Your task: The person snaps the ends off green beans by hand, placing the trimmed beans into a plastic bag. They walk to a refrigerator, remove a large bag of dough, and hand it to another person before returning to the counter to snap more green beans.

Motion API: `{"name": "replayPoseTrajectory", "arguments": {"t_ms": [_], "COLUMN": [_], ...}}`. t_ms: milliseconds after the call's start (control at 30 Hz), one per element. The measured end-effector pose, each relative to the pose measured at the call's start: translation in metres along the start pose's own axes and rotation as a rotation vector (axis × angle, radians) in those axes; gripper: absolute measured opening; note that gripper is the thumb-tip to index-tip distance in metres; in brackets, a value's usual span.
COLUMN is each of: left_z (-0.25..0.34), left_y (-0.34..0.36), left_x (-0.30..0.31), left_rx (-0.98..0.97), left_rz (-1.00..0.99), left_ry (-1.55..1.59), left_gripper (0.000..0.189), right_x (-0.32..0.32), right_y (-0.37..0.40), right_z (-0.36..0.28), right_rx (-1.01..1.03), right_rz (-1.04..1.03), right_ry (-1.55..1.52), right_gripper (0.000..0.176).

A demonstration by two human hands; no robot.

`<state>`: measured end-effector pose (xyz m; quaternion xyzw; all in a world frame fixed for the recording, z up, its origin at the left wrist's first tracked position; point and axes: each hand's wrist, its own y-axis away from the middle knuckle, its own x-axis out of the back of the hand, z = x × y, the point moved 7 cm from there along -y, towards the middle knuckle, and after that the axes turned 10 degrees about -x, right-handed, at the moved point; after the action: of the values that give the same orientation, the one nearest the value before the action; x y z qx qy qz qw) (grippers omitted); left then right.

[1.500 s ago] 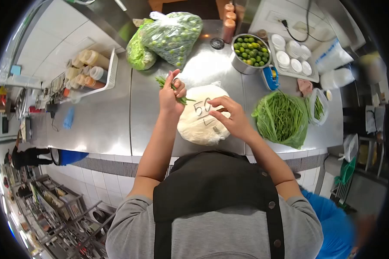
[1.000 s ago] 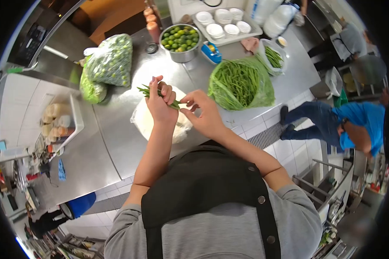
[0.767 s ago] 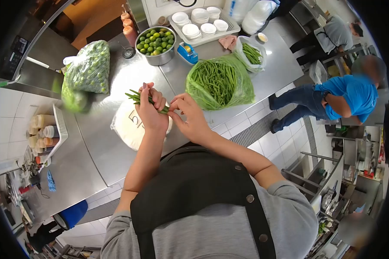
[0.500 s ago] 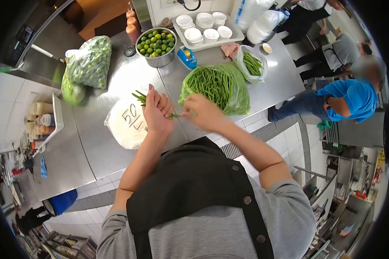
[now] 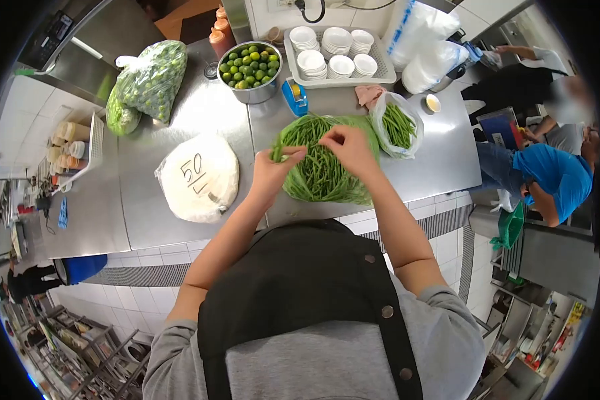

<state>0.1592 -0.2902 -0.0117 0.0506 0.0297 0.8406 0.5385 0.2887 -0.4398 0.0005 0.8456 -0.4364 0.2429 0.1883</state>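
Note:
My left hand (image 5: pixel 271 175) is closed around a small bunch of green beans (image 5: pixel 276 151), whose ends stick up above the fingers. Its thumb points toward my right hand (image 5: pixel 351 148), which is held over an open clear plastic bag (image 5: pixel 361 193) heaped with green beans (image 5: pixel 321 175). Thumb and forefinger of that right hand are pinched together; what lies between them is too small to make out. Left of my hands, a round white plastic-wrapped package (image 5: pixel 213 167) marked "50/L" lies flat on the steel table (image 5: pixel 147 220).
A smaller bag of green beans (image 5: pixel 398 129) sits to the right. Behind are a pot of limes (image 5: pixel 252 93), a blue tape dispenser (image 5: pixel 295 97) and a rack of white bowls (image 5: pixel 340 83). Bagged green produce (image 5: pixel 155 83) stands far left. A person in blue (image 5: pixel 553 173) bends at right.
My hands have moved apart. The right has gone from beside the left to above the bean heap; the left has shifted right, off the white package, still holding its beans.

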Motion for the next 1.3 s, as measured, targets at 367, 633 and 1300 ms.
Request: {"name": "replayPoseTrajectory", "arguments": {"t_ms": [367, 633, 1300], "left_z": [0.012, 0.02, 0.016], "left_y": [-0.041, -0.038, -0.048], "left_x": [-0.042, -0.019, 0.039], "left_rx": [-0.166, 0.02, -0.043], "left_rz": [-0.039, 0.075, 0.572], "left_ry": [-0.115, 0.303, 0.765], "left_gripper": [0.024, 0.018, 0.031], "right_x": [0.035, 0.01, 0.001], "right_y": [-0.003, -0.033, -0.024], "right_z": [-0.037, 0.006, -0.041], "right_rx": [0.165, 0.03, 0.084], "right_rz": [0.098, -0.153, -0.302], "right_ry": [-0.198, 0.24, -0.603], "right_gripper": [0.011, 0.022, 0.022]}}
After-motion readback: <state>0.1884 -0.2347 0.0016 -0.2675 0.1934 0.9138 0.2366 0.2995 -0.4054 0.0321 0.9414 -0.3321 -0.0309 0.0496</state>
